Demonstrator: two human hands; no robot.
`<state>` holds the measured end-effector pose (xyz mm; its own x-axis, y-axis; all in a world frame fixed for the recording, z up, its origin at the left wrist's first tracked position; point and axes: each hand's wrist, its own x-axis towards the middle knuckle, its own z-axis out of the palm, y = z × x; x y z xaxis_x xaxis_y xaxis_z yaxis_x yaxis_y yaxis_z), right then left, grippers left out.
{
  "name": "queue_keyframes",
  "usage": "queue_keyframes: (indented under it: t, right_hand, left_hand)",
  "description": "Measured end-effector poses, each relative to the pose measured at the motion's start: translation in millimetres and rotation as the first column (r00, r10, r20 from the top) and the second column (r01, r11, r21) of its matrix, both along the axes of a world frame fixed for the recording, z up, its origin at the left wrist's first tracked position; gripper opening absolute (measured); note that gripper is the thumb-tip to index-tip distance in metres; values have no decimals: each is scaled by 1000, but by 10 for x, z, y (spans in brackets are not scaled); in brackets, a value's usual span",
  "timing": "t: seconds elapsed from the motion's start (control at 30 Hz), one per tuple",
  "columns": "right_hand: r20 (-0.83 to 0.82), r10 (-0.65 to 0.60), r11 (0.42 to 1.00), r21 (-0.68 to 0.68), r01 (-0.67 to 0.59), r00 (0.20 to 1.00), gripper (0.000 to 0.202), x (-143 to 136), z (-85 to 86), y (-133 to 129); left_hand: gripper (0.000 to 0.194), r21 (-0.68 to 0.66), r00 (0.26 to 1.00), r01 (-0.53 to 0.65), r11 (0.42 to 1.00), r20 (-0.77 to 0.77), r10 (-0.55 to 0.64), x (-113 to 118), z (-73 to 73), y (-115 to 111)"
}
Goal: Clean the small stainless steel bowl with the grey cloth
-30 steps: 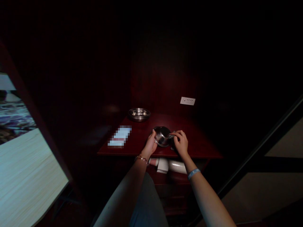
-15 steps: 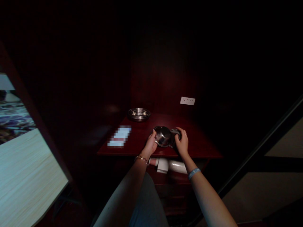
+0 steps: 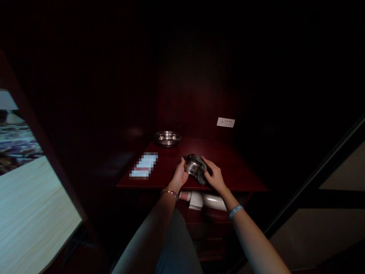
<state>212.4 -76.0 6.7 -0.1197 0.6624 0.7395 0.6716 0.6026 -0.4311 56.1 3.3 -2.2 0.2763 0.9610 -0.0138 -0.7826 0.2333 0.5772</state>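
Observation:
A shiny metal bowl point(image 3: 192, 164) is tilted with its outer base facing up, above the dark red desk point(image 3: 168, 179). My left hand point(image 3: 180, 174) is closed on the bowl's left rim, thumb on the outside. A dark grey cloth point(image 3: 203, 173) lies against the bowl's right side. My right hand point(image 3: 214, 175) grips this cloth and presses it on the metal, fingers bent over it. Part of the bowl is hidden under cloth and fingers. Farther back on the left, a stack of metal bowls point(image 3: 167, 139) stands upright on the desk.
A blurred-out flat item point(image 3: 144, 166) lies at the desk's left. On the shelf below are a white box point(image 3: 196, 200) and a clear cylindrical package point(image 3: 214, 201). A white socket point(image 3: 226, 122) is on the back wall. A light wooden tabletop point(image 3: 37, 217) stands at far left.
My right hand has moved left with the cloth, from the bowl's right edge onto its side. The bowl and my left hand have shifted slightly left.

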Motion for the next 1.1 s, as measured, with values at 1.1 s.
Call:
queue_keyframes:
  t: [1.1]
  right_hand:
    - [718,2,999,-35,32,696,71,-122,365,-254]
  left_hand:
    - [23,101,998,18,995,64,-25,40,-74,-21]
